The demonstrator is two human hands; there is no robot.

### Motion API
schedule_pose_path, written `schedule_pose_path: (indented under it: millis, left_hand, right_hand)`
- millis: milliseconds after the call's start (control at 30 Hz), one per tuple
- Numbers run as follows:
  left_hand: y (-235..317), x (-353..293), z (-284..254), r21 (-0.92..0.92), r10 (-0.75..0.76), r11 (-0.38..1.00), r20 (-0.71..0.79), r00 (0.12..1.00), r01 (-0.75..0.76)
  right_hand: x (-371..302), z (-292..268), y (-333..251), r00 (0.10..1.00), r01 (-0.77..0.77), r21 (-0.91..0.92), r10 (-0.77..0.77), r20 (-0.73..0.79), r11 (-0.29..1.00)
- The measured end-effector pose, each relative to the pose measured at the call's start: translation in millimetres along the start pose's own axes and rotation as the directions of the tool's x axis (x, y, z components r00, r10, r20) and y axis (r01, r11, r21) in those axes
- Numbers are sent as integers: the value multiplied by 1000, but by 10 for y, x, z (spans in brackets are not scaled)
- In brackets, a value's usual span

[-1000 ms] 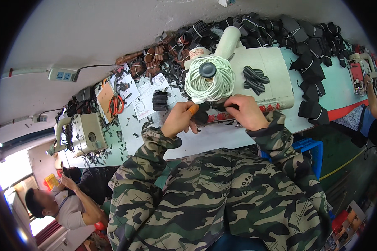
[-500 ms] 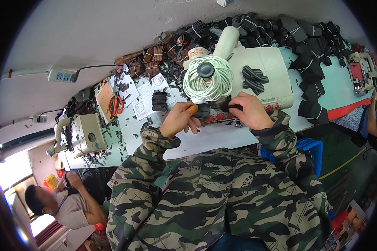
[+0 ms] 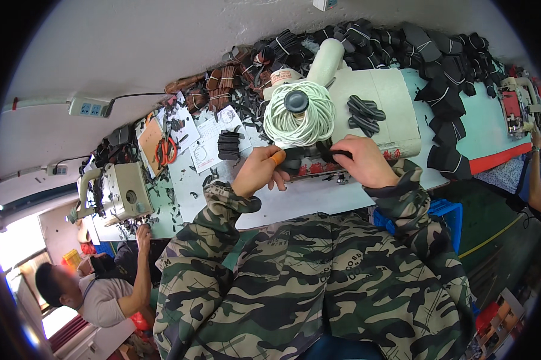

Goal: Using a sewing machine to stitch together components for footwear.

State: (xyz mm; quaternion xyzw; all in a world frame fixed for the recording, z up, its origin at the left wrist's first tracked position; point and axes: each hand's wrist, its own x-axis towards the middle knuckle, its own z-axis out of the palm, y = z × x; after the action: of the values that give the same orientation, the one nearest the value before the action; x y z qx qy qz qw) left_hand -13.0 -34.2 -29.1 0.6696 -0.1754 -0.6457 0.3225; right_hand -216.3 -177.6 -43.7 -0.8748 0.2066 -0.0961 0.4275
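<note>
Little has moved since half a second ago: both hands stay at the sewing machine (image 3: 372, 102). The left hand (image 3: 259, 171) is closed on one end of a black strap piece (image 3: 309, 157), the right hand (image 3: 363, 161) pinches the other end. A white cord coil (image 3: 299, 120) sits just behind. Black bundles (image 3: 438, 78) are heaped along the table's (image 3: 306, 201) far edge.

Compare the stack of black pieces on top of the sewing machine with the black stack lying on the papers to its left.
The stack on the sewing machine is loose and fanned out, its pieces lying at angles; the stack on the papers is squared up in one neat block. The first rests on the machine's cream top, the second lower, on the table. Both are black and lie clear of either hand.
</note>
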Motion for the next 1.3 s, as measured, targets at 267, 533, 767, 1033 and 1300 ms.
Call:
schedule_pose_path:
  millis: [267,533,767,1033,1300]
  left_hand:
    - [43,62,-31,-100,20,995,76,997,-12]
    - [21,103,209,-5,64,998,-27,998,-64]
    - [-125,90,62,-141,167,975,-29,985,-170]
    - [-104,132,319,-152,148,972,-185,971,-177]
    - [-286,35,424,-49,175,983,-75,982,-179]
  right_hand:
    - [102,211,-61,997,-23,-17,22,-75,1000]
    - [95,125,-50,997,83,116,-82,-13,990]
    - [50,37,-69,995,-64,-1,64,-81,998]
    - [7,-22,-10,1000,26,190,-26,-3,981]
    - [-54,-15,-102,955,23,95,7,-298,995]
